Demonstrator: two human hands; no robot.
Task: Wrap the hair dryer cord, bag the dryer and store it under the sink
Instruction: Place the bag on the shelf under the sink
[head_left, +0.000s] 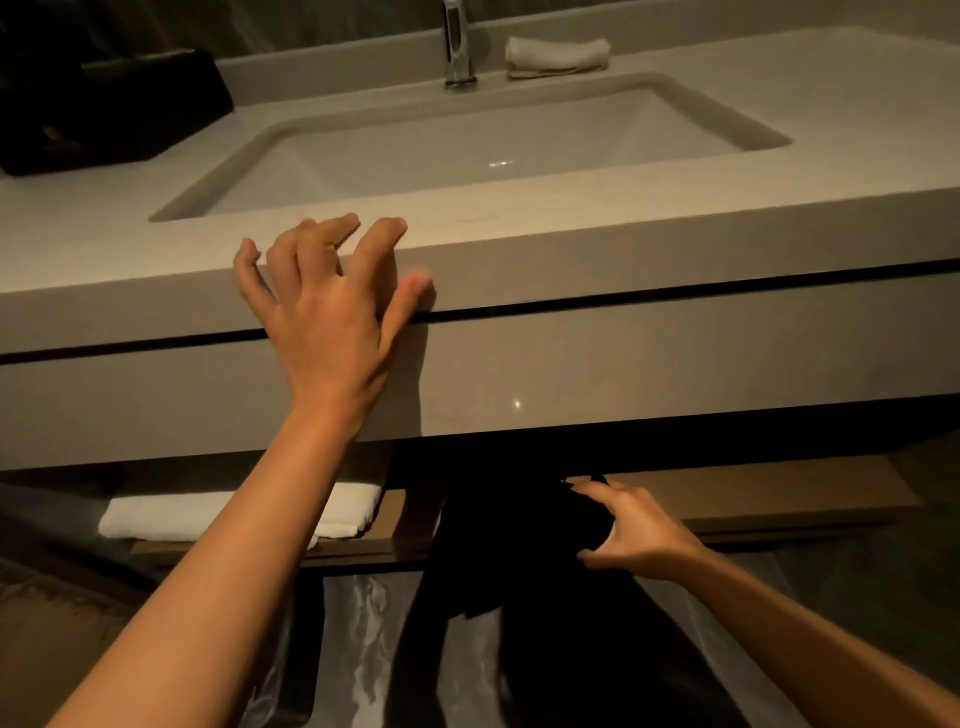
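My right hand (631, 527) grips a black cloth bag (514, 535) below the vanity's front edge, at the wooden shelf (753, 499) under the sink (467, 145). The bag bulges and its lower end hangs down; what it holds is hidden, and neither the dryer nor its cord shows. My left hand (327, 306) rests with spread fingers on the front lip of the beige countertop (623, 234), holding nothing.
A folded white towel (166, 512) lies on the left part of the shelf. A chrome faucet (457, 47) and a rolled white cloth (558, 54) stand behind the basin. A black box (114, 109) sits at the counter's back left.
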